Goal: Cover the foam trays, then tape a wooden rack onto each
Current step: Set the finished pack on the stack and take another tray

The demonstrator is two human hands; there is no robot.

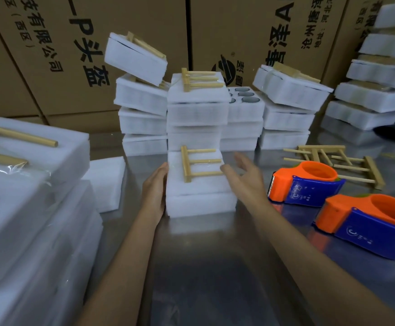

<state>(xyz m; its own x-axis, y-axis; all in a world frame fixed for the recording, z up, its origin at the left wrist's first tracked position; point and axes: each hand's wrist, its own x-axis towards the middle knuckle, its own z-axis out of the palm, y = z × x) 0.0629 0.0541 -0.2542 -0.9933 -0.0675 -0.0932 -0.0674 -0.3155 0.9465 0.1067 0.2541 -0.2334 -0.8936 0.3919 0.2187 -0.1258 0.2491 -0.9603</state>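
Flanking racked foam tray (198, 196): hands.

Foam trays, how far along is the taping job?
Done: stacks at the back and on the left carry taped racks. In hand: both hands, left and right, flank a covered tray with a rack on it. Left: loose racks and an open tray.

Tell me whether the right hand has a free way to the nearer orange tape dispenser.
Probably yes: the right hand is open, holds nothing, and only bare steel table lies between it and the nearer tape dispenser.
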